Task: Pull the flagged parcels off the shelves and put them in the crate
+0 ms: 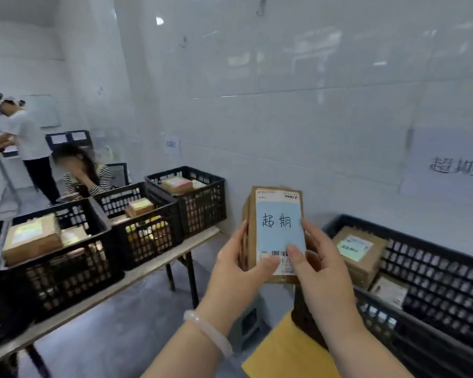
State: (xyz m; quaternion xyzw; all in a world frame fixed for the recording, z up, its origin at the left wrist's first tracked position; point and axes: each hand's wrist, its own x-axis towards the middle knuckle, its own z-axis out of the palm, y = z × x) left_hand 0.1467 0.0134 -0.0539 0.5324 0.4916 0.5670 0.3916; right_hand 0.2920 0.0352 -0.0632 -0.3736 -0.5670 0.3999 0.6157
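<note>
While both hands hold the parcel [273, 237] upright in the air, just left of the crate [443, 271], the step in hand seems to be putting it into that crate. The left hand [238, 266] grips the parcel's left edge, its thumb across the lower label. The right hand [320, 257] grips the right edge, its thumb laid on the blue note [281, 211]. Neither hand is released. The note carries handwritten characters and faces the person, so this parcel is probably a flagged one.

Inside the crate, at its left end, a brown box [359, 249] with a pale label lies flat, and a smaller packet [388, 291] lies just beside it, nearer to the person.

To do the step well, the person should carry the parcel to the right over the crate's rim. It should then go down flat, note upward, in a spot beside the box, and the hands should let go only when it rests. If it is set on its edge against the box, it may tip over.

Left of the crate, well apart, a table [153, 266] bears other crates; these are likely not the goal.
</note>
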